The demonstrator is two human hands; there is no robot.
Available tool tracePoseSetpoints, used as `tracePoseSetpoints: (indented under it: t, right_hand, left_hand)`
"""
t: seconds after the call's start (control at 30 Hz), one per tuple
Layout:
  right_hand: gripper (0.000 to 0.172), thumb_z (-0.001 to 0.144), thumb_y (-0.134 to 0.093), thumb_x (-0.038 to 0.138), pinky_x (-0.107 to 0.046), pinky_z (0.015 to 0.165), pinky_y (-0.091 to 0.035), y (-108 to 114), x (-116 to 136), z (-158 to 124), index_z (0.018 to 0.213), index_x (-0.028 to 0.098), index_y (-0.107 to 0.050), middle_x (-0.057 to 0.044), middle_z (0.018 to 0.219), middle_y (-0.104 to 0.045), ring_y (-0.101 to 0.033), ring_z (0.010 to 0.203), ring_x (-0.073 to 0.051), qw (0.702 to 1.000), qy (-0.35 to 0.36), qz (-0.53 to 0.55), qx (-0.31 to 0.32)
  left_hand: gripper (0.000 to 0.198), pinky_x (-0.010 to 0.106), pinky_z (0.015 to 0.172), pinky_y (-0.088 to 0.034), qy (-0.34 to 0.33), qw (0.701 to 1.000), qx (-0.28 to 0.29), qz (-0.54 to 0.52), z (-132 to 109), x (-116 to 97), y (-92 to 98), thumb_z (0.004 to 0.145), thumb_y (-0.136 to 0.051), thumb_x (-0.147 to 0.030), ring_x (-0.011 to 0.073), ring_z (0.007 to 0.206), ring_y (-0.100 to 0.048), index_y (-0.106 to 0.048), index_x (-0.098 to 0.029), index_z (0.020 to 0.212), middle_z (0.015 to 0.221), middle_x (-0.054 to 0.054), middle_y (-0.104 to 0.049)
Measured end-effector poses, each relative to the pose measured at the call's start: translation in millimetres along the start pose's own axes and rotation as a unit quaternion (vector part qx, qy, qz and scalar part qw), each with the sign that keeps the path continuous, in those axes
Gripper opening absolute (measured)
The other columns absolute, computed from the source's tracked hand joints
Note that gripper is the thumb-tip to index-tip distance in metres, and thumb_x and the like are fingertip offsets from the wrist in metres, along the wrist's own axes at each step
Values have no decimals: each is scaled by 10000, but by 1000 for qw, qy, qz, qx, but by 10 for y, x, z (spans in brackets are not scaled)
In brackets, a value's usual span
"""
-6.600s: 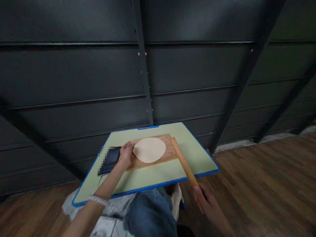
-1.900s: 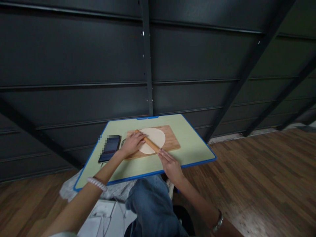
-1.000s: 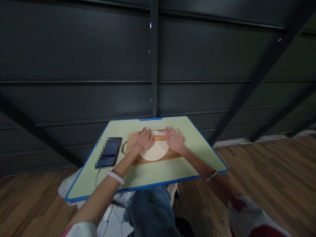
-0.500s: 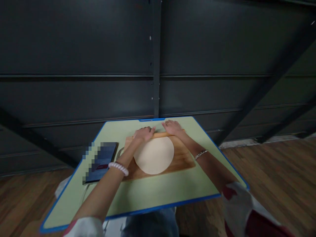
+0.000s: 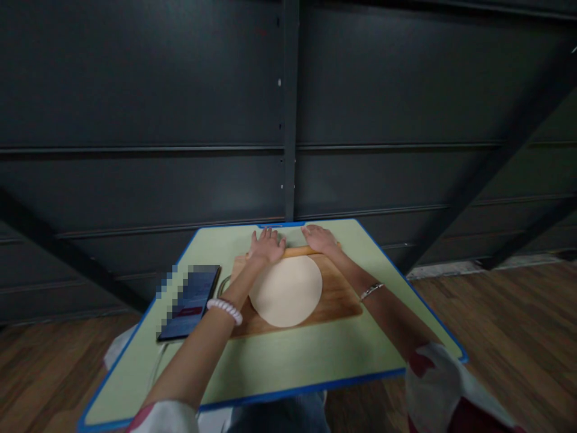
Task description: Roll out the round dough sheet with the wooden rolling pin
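Dark grey ribbed metal panelling point(image 5: 148, 90) is braced by a vertical post point(image 5: 291, 120) and diagonal steel struts point(image 5: 509, 162), and is met below by wood-laminate flooring point(image 5: 509, 337).

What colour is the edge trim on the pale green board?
The edge trim is bright blue, best seen in the head view.

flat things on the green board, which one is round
The pale dough sheet is the round one, lying on the wooden board; that board and the phone beside it are rectangular.
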State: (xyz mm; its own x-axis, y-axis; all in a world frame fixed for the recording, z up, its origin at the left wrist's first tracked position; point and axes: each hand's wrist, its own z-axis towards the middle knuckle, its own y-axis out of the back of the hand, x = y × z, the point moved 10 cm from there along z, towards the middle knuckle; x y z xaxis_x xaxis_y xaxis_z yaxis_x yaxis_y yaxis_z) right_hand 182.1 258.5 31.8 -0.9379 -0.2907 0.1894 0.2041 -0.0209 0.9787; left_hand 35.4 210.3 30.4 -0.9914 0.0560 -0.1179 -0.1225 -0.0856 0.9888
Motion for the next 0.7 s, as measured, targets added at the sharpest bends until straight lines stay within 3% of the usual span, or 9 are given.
tracePoseSetpoints:
  t: [0.13,0.3,0.53,0.7]
  right_hand:
    - [637,962,-115,481,-324,1080,-218,29,37,-273,1414,69,-295,-137,1453,-341,-310,1334,-200,999,29,19,-5]
    - [668,957,-119,470,-326,1107,-177,69,39,-628,1423,6,-237,-169,1478,-265,-232,1367,-209,997,43,-2,-60]
    - [567,955,-241,403,-399,1095,-223,162,181,-1270,1388,50,-340,-171,1443,-346,-271,1351,-235,983,101,-53,-141]
    - [516,937,-332,345,-413,1078,-270,208,287,-1702,1359,54,-390,-171,1393,-426,-316,1329,-237,978,138,-50,-147]
  left_hand:
    - [598,527,1108,-52,-38,999,-21,8,-213,-129,42,917,-174,-443,249,1381,-199,-388,-101,1358,1457,150,-325]
    - [600,464,1126,-71,-81,997,-15,-8,-467,-225,46,916,-180,-464,209,1372,-235,-311,-149,1409,1471,105,-308]
    - [556,443,1120,-134,-113,993,-35,-9,-877,-314,61,926,-211,-428,222,1359,-267,-357,-149,1384,1453,113,-344]
    - [552,414,1120,-151,-141,988,-56,-23,-1253,-373,118,929,-257,-432,219,1361,-261,-349,-130,1382,1455,119,-342]
